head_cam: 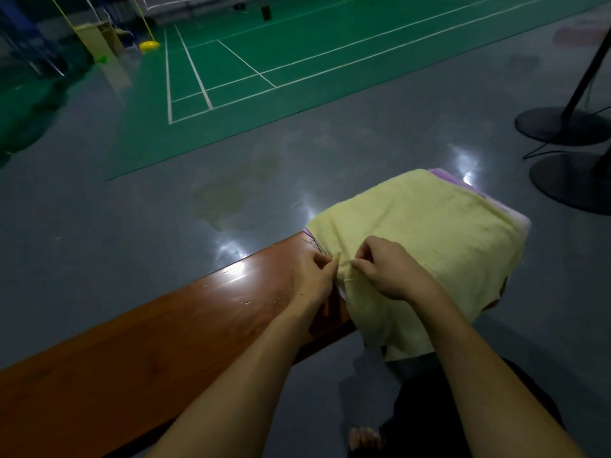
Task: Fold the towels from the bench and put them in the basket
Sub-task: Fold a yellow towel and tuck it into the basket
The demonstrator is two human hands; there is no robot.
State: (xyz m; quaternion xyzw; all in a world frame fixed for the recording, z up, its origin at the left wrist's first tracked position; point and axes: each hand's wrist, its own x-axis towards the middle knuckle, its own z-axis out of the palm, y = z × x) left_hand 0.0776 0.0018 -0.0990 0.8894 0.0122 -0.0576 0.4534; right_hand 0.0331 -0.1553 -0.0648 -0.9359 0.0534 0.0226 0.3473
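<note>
A pale yellow towel [416,233] lies spread over the right end of the brown wooden bench [185,322] and hangs over its near edge. A purple towel [446,176] peeks out from under it at the far side. My left hand [312,276] pinches the yellow towel's left edge. My right hand [386,267] pinches the same edge a little to the right, fingers curled into the cloth. No basket is in view.
Grey glossy floor surrounds the bench, with a green badminton court [264,61] beyond. Two black round stand bases [562,125] with poles and a cable sit at the right. My bare foot [363,439] shows at the bottom.
</note>
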